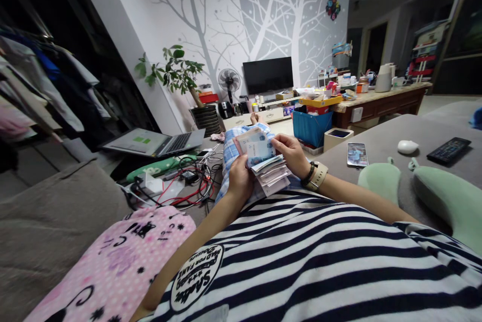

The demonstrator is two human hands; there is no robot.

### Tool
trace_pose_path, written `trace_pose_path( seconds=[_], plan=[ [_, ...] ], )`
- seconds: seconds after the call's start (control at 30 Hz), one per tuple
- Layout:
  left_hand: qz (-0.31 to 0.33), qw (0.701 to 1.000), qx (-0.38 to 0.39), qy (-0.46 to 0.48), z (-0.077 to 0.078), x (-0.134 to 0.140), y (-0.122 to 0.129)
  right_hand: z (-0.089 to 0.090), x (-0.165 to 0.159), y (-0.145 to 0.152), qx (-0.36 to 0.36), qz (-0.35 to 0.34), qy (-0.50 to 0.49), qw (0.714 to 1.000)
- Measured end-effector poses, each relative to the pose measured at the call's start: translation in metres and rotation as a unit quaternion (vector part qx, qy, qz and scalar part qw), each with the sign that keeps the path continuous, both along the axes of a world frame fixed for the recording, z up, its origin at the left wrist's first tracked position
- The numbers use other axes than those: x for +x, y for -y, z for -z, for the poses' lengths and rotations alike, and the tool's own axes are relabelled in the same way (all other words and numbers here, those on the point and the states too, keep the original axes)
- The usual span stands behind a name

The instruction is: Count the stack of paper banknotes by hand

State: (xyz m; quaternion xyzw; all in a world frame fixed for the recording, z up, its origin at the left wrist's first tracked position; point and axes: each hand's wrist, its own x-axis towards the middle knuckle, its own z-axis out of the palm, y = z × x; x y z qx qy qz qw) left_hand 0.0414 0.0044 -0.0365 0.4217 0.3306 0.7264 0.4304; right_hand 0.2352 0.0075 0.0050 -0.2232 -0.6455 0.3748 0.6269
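A wad of banknotes [269, 174], bent over so that the near ends fan out in layers, is in my left hand [241, 180], its thumb pressing on the front. The top note faces me and is pale blue, with pinkish edges behind it. My right hand [292, 153] pinches the upper right edge of the blue note, and that wrist wears a beige watch [319, 175] and a dark bracelet. Both hands are above my lap, over blue checked cloth [228, 153]. Most of the fingers of my left hand are hidden behind the notes.
To the left, an open laptop [156, 142] sits beside tangled cables [199, 181] and a pink patterned cushion [146, 241]. A phone [357, 154], a white mouse-like object [407, 147], a remote control [449, 151] and a green neck pillow [444, 194] lie to the right.
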Motion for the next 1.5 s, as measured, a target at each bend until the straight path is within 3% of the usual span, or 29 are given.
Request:
trace_pose_path(
  seconds=[0.33,0.5,0.77,0.93,1.17,1.5],
  plan=[
    [0.049,0.998,0.003,0.043,-0.007,0.006,0.002,0.001,0.0,-0.001,0.005,-0.003,-0.008,1.0],
    [0.042,0.999,0.009,0.024,-0.009,0.005,0.006,0.0,-0.001,-0.007,-0.014,0.007,-0.038,0.999],
    [0.049,0.999,-0.01,0.009,-0.01,0.001,0.004,0.001,0.002,-0.009,-0.02,0.019,0.01,1.0],
    [0.057,0.997,-0.006,0.049,-0.01,0.005,0.004,0.001,0.003,-0.01,0.003,0.014,0.016,1.0],
    [0.035,0.992,-0.039,0.116,-0.006,0.006,-0.006,0.003,0.002,-0.007,0.012,0.007,0.015,1.0],
    [0.013,0.995,-0.038,0.095,-0.01,0.009,0.002,0.003,0.001,-0.007,0.024,-0.005,0.009,1.0]
  ],
)
